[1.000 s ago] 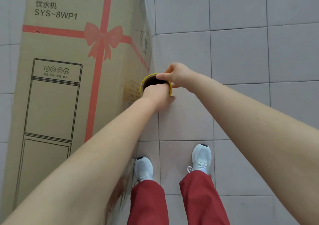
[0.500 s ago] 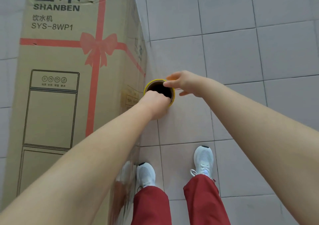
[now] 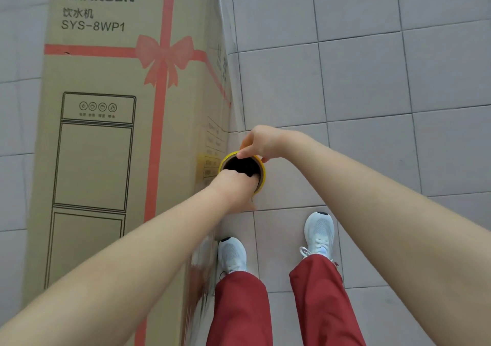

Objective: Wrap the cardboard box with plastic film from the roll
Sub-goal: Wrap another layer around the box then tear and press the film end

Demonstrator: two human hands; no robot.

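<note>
A tall cardboard box [image 3: 106, 146], printed with SHANBEN and a red ribbon, stands upright on the left. Close to its right side I hold the film roll [image 3: 261, 171] upright, seen end-on as a yellow-rimmed tube with a dark core. My left hand [image 3: 233, 186] grips its near rim, fingers inside the core. My right hand [image 3: 261, 141] pinches the far rim from above. Clear film [image 3: 233, 101] runs along the box's right face toward the roll; its lower part is hidden.
Grey floor tiles [image 3: 372, 80] surround the box. My two white shoes [image 3: 231, 255] and red trouser legs [image 3: 318, 306] stand just right of the box's near corner, below the roll.
The view rose then dipped over the box. Both hands stayed on the roll, beside the box's right face. My right hand shifted from the roll's right side to above its far rim.
</note>
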